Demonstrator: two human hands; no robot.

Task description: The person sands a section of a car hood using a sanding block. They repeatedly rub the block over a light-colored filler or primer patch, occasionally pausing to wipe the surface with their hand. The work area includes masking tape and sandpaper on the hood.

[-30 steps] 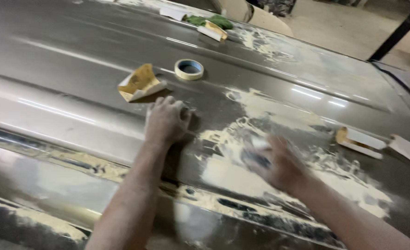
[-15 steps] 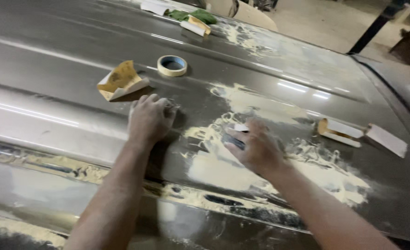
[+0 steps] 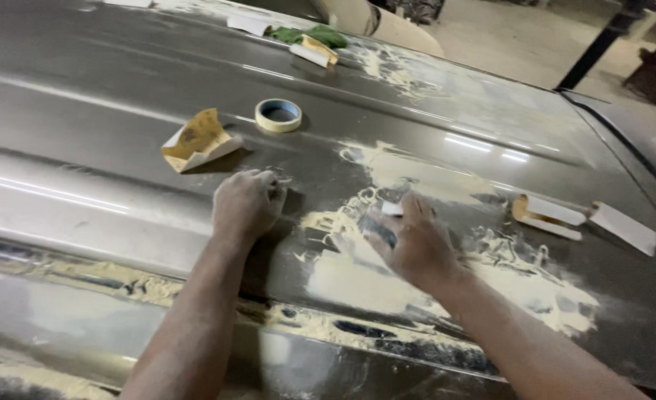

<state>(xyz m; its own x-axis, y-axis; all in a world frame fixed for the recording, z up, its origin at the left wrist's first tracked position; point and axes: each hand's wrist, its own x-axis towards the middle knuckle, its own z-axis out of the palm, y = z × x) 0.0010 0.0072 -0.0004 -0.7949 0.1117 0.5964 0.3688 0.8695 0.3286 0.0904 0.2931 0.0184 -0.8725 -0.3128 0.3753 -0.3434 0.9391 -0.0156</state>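
The right hand is pressed flat on the dark car panel, its fingers closed over a small white sanding pad, of which only a corner is seen beyond the fingertips. The pad is laid on the pale body filler patch that is smeared across the panel under and around this hand. The left hand is curled into a loose fist and rested on bare metal just beside the patch; nothing is seen held in it. Beyond the left hand, a folded sheet of yellow sandpaper and a roll of masking tape are laid close together. Well to the right, two white spreaders are set down.
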